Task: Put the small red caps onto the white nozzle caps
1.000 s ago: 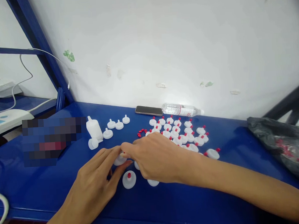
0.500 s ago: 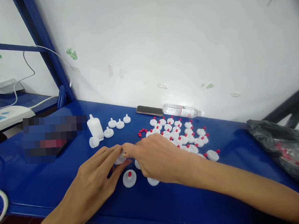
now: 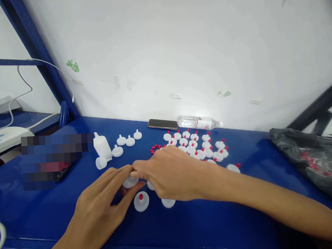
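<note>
A white plastic nozzle cap (image 3: 130, 182) is gripped at its rim between the fingers and thumb of my left hand (image 3: 99, 204). My right hand (image 3: 174, 174) reaches across and pinches at the cap's spout; whatever its fingertips hold is hidden. Close by on the blue table lies a nozzle cap with a red tip (image 3: 141, 204). Another white cap (image 3: 168, 203) shows partly from under my right hand. Beyond the hands, several red-tipped nozzle caps (image 3: 208, 152) stand in a cluster, beside a small pile of loose red tips (image 3: 156, 147).
At the left stand a white squeeze bottle (image 3: 102, 145) and several nozzle caps without red tips (image 3: 130, 141). A phone (image 3: 162, 124) and a clear water bottle (image 3: 199, 122) lie along the wall. A dark plastic bag (image 3: 309, 161) is at the right, a power strip (image 3: 11, 138) at the left.
The camera view has shifted slightly. Both hands keep their hold around the same nozzle cap, with the right fingers moved only a little at its spout.
</note>
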`<state>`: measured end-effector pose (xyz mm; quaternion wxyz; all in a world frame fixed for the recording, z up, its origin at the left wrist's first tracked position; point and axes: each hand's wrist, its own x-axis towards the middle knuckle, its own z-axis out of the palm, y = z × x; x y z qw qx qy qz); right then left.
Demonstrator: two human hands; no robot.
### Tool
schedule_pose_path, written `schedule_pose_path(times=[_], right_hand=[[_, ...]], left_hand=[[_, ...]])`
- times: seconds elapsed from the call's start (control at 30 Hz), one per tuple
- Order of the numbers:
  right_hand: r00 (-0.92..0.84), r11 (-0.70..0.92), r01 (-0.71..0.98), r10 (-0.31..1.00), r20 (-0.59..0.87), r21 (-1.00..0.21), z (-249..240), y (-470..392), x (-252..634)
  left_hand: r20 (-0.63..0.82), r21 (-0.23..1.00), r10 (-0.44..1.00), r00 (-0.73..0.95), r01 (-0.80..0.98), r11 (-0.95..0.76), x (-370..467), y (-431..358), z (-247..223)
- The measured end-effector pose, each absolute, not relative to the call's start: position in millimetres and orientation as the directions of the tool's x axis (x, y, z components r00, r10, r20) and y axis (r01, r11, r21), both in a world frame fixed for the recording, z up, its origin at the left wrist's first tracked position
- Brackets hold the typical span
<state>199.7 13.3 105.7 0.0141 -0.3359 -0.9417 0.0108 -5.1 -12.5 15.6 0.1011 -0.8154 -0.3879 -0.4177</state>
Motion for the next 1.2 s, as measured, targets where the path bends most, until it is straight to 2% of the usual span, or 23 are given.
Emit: schedule_pose_path(times=[0.1, 0.2, 0.3, 0.37, 0.57, 0.77, 0.9, 0.97, 1.07, 1.2], right_hand=[[-0.785, 0.785, 0.609, 0.617, 0.056, -0.113, 113.9, 16.4, 206.2], [-0.719, 0.721, 0.650, 0.686, 0.114, -0.240, 115.5, 22.6, 208.8], [-0.655, 0.636, 0.667, 0.749, 0.101, -0.388, 114.2, 30.2, 209.7], [-0.620, 0.580, 0.683, 0.782, 0.066, -0.444, 113.7, 33.9, 210.2], [-0.598, 0.542, 0.699, 0.801, 0.033, -0.466, 111.4, 36.2, 208.8], [-0.624, 0.611, 0.703, 0.775, 0.098, -0.364, 101.0, 37.8, 206.7], [-0.657, 0.664, 0.704, 0.744, 0.124, -0.253, 89.7, 39.9, 206.1], [-0.670, 0.681, 0.704, 0.731, 0.131, -0.202, 84.1, 40.6, 205.4], [-0.675, 0.687, 0.714, 0.727, 0.124, -0.136, 79.8, 41.6, 204.4], [-0.661, 0.670, 0.732, 0.742, 0.112, -0.121, 85.8, 45.6, 207.6]], left_hand=[[0.709, 0.288, 0.657, 0.254, 0.746, -0.600, -6.1, -11.1, 14.7], [0.613, 0.407, 0.768, 0.183, 0.761, -0.506, -8.7, -6.6, 13.6], [0.599, 0.439, 0.788, 0.142, 0.765, -0.472, -10.6, -4.9, 16.6], [0.611, 0.435, 0.781, 0.126, 0.771, -0.465, -10.8, -6.5, 20.4], [0.613, 0.432, 0.781, 0.121, 0.776, -0.459, -10.0, -12.5, 26.2], [0.611, 0.464, 0.788, 0.073, 0.774, -0.431, -9.3, -13.9, 21.8], [0.633, 0.388, 0.771, 0.062, 0.837, -0.386, -11.9, -13.5, 19.6], [0.674, 0.278, 0.735, 0.082, 0.893, -0.354, -13.5, -11.7, 18.6], [0.691, 0.083, 0.715, 0.103, 0.972, -0.220, -15.9, -8.0, 15.8], [0.622, -0.010, 0.778, 0.090, 0.994, -0.106, -18.8, -5.0, 10.1]])
